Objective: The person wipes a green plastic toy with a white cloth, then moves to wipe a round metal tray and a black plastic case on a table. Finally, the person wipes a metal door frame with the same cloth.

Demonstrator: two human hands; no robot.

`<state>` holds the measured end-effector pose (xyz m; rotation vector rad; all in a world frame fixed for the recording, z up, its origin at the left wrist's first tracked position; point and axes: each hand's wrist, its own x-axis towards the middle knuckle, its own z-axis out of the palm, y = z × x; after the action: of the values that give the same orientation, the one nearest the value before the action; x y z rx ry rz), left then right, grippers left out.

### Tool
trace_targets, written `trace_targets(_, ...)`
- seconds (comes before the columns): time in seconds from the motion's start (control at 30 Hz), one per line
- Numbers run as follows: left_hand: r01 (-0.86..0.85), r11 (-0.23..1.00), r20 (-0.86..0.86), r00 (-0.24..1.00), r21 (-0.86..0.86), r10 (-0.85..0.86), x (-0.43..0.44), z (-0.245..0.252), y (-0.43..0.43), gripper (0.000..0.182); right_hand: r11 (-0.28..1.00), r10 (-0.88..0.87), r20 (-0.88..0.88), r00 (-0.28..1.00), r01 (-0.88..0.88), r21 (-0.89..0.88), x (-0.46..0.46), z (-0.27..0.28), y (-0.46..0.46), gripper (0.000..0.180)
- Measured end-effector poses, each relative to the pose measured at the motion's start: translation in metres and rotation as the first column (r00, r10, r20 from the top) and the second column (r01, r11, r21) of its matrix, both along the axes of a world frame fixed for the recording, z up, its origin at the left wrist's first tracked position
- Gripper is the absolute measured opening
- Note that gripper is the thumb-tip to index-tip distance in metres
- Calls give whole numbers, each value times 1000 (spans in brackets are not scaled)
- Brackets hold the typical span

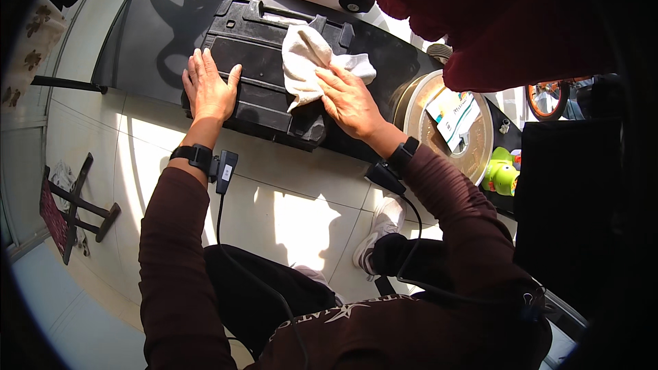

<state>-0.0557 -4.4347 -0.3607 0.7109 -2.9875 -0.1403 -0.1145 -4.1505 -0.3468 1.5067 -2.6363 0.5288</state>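
Observation:
A black hard plastic toolbox (247, 56) with a carry handle lies before me on a low black tabletop (136, 36). My left hand (209, 85) rests on the toolbox's left end, fingers spread and holding nothing. On the right part of its top is a crumpled white cloth (304, 56). My right hand (352, 97) lies over the cloth's lower right side, fingers pressing it against the toolbox. The cloth hides part of the handle side and the surface under it.
Right of the toolbox stands a large round container (411, 113) with a printed packet (452, 115) on top. A green toy (499, 172) sits beyond it. Dark red fabric (493, 20) hangs at upper right. A small stool (77, 205) stands on the tiled floor at left.

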Motion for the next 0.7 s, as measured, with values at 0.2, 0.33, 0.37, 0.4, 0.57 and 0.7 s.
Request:
trace_targets(0.2, 0, 1000, -74, 997, -11, -1, -1, -9, -3, 69, 912, 204, 142, 969, -241, 331, 30, 8, -34, 54)
trace_targets(0.33, 27, 999, -144, 989, 36, -22, -1, -10, -11, 59, 989, 141, -91, 986, -144, -31, 9, -7, -112, 50)
trace_targets(0.37, 29, 998, -63, 998, 56, -26, 1, -9, -16, 58, 986, 153, -91, 984, -158, -56, 10, -9, -122, 48)
trace_targets(0.4, 74, 996, -94, 993, 56, -68, 4, -6, -22, 56, 976, 206, -74, 976, -210, -51, 13, -9, -122, 47)
trace_targets(0.57, 243, 965, 144, 956, 101, -256, 20, 11, -55, 65, 855, 482, 145, 864, -500, 140, 43, 5, -36, 47)
trace_targets(0.7, 200, 929, 93, 967, 311, -239, 21, 8, -54, 63, 827, 454, 43, 890, -439, 350, 53, 6, -23, 53)
